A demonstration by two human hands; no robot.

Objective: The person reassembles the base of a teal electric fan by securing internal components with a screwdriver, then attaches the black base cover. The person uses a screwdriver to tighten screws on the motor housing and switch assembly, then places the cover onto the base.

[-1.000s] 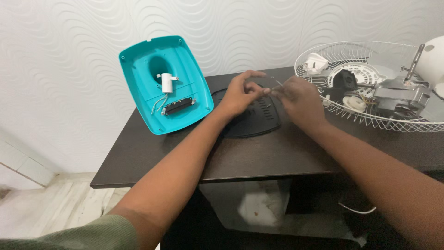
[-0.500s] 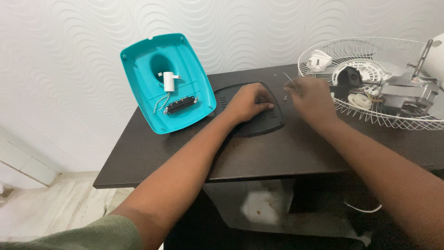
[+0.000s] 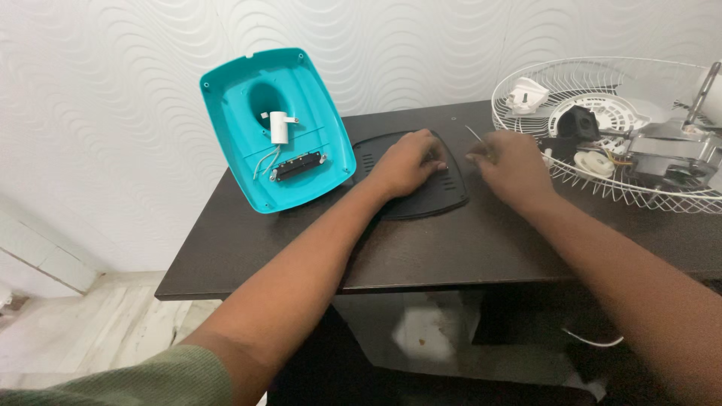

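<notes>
My left hand [image 3: 410,165] rests palm down on a flat black vented plate [image 3: 432,197] lying on the dark table [image 3: 421,248]. My right hand [image 3: 510,167] is just to the right of the plate, fingers pinched on a thin metal pin [image 3: 474,136] that sticks up toward the wall. A teal plastic housing [image 3: 278,128] leans against the wall at the left, its inside facing me, with a white part, wires and a black terminal strip on it.
A white wire fan guard [image 3: 624,128] lies at the right rear, holding a grey motor, a white plug, a black part and other fan pieces. A white patterned wall stands behind the table. Pale floor shows at the lower left.
Both hands were together above the plate working the pin. The left hand has since dropped flat onto the plate, and the right hand has moved right with the pin.
</notes>
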